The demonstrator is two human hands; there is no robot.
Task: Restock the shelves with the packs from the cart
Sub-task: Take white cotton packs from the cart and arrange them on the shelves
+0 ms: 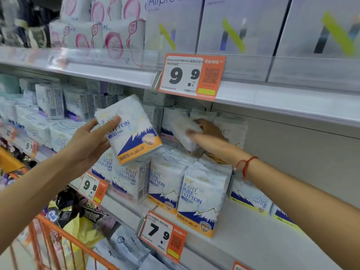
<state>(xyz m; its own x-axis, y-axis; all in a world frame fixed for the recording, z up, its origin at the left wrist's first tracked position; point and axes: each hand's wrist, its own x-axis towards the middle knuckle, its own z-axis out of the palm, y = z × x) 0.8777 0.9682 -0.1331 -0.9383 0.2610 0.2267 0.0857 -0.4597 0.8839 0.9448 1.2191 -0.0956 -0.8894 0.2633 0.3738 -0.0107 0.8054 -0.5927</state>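
Observation:
My left hand [91, 141] grips a white Pure Cotton pack [132, 131] with a blue mountain and orange band, tilted in front of the middle shelf. My right hand [206, 139] reaches further in and holds another white pack [183, 129] lying on top of the stacked row; the motion blurs it. Below both hands stand several upright packs of the same kind [200, 199] on the middle shelf [253, 240]. The orange cart [64, 240] sits at the lower left, with more packs [126, 244] inside.
Price tags reading 9.9 [191, 75], 9.8 [92, 187] and 7.9 [162, 235] hang off the shelf edges. Tall white boxes [233, 26] and pink-printed packs [109, 36] fill the top shelf. Bare shelf back wall [292, 152] shows to the right.

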